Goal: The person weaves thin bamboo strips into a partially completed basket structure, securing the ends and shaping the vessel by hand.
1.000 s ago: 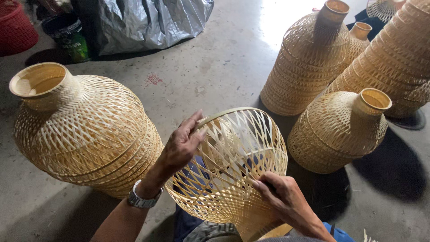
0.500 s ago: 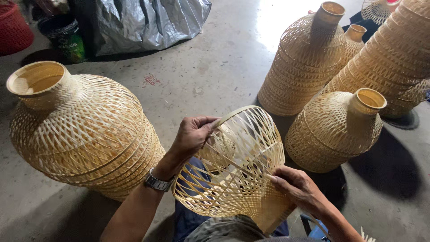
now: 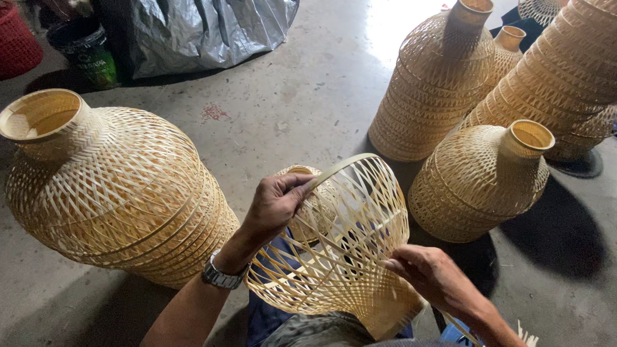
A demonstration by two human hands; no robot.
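Note:
An open-weave bamboo lampshade (image 3: 340, 250) lies on its side over my lap, its wide rim turned up and away. My left hand (image 3: 276, 204), with a metal watch on the wrist, grips the top of that rim. My right hand (image 3: 430, 276) presses on the woven side near the narrow neck end, fingers on the strips.
A stack of finished woven shades (image 3: 109, 193) stands at my left. More stacks stand at the right (image 3: 482, 180) and far right (image 3: 437, 83), (image 3: 559, 77). A silver sheet (image 3: 205, 32), a dark bucket (image 3: 83, 51) and a red basket (image 3: 16, 42) lie at the back left on the concrete floor.
The shade has turned in my hands, its rim swinging up and to the right. My left hand shifted from inside the rim to gripping its top edge; my right hand slid right.

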